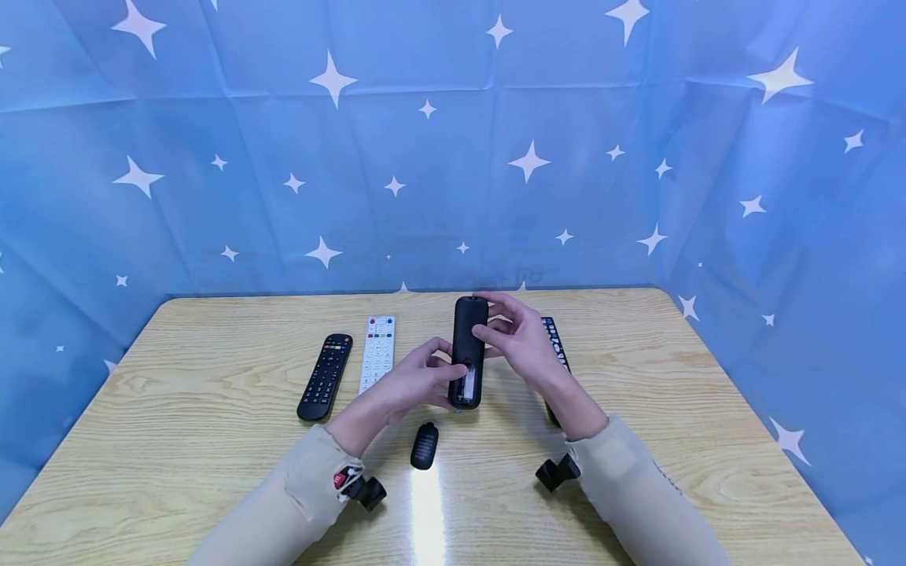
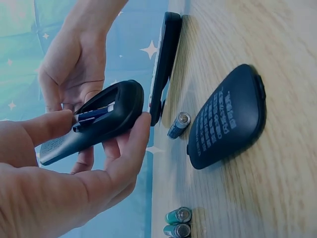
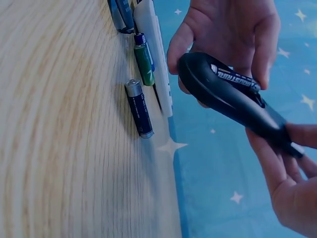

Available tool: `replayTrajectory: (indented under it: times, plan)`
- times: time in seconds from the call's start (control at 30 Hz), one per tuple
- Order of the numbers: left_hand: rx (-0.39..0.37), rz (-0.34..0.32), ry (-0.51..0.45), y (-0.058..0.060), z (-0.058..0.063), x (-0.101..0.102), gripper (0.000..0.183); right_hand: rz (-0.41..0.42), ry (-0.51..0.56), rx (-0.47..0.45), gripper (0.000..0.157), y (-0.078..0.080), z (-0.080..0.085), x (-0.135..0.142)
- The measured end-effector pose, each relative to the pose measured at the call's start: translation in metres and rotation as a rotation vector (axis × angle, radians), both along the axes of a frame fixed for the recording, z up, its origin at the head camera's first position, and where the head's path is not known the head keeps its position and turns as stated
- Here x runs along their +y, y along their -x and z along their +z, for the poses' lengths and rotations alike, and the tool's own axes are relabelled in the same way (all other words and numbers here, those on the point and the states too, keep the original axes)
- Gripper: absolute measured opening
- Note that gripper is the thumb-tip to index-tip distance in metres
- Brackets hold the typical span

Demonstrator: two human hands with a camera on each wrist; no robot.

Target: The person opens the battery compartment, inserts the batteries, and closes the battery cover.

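Above the table both my hands hold a black remote control (image 1: 469,334), its back facing up and its battery compartment uncovered. My left hand (image 1: 425,376) grips the compartment end, fingers around the side and underneath. Its thumb touches the end of a dark blue battery (image 3: 233,77) lying in the compartment. With thumb and fingers, my right hand (image 1: 520,338) holds the remote's other end. On the table below lies the black battery cover (image 2: 228,119), printed with white text. Near the remote, a loose dark blue battery (image 3: 139,110) lies on the wood.
A black remote (image 1: 325,377) with coloured buttons and a white remote (image 1: 377,354) lie to the left. Another dark remote (image 1: 555,346) is partly hidden behind the right arm. Green batteries (image 2: 178,215) lie on the table. A blue starred curtain (image 1: 425,157) hangs behind the table.
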State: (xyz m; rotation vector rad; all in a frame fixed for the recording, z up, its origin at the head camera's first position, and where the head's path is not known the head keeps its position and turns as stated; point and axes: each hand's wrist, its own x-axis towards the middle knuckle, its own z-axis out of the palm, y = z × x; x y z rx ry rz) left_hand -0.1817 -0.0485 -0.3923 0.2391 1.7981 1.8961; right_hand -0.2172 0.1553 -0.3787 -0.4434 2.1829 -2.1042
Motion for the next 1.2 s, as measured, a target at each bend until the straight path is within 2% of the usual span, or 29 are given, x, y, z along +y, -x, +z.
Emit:
replayTrajectory:
  times: [0.37, 0.6, 0.83, 1.03, 1.2]
  plan:
    - [-0.021, 0.009, -0.023, 0.0, -0.003, 0.001, 0.024, 0.003, -0.052, 0.038, 0.05, -0.003, 0.001, -0.002]
    - [-0.014, 0.032, 0.016, 0.001, -0.004, 0.003, 0.023, 0.009, -0.075, 0.063, 0.051, -0.005, 0.002, -0.005]
    - [-0.028, 0.065, 0.081, -0.001, -0.001, 0.007, 0.039, 0.004, -0.084, 0.097, 0.048, -0.007, 0.007, -0.009]
    - [-0.008, 0.072, 0.113, -0.001, 0.003, 0.005, 0.039, 0.01, -0.073, 0.11, 0.047, -0.006, 0.01, -0.01]
    - [0.05, 0.068, 0.158, -0.001, 0.0, 0.006, 0.04, -0.018, -0.089, 0.078, 0.048, -0.005, 0.006, -0.009]
